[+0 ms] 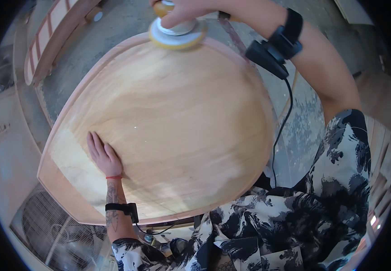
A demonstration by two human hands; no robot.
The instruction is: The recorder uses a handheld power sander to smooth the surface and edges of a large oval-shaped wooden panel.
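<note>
A broad wooden panel [191,117] with rounded sides and a raised rim lies in front of me. My left hand [104,156] rests flat on its left part, fingers stretched out, holding nothing. At the far edge my right hand [182,11] is wrapped round the top of a round disc sander [177,39]. The sander's pad, pale with a yellow edge, overlaps the panel's far rim and looks tilted. The upper part of the hand and tool is cut off by the picture's edge.
Under the panel is a worn grey-green work surface [304,131]. A curved wooden frame piece [53,40] stands at the far left. A fan with a wire grille [46,226] sits low at the left. Black cables hang from the straps on both my forearms.
</note>
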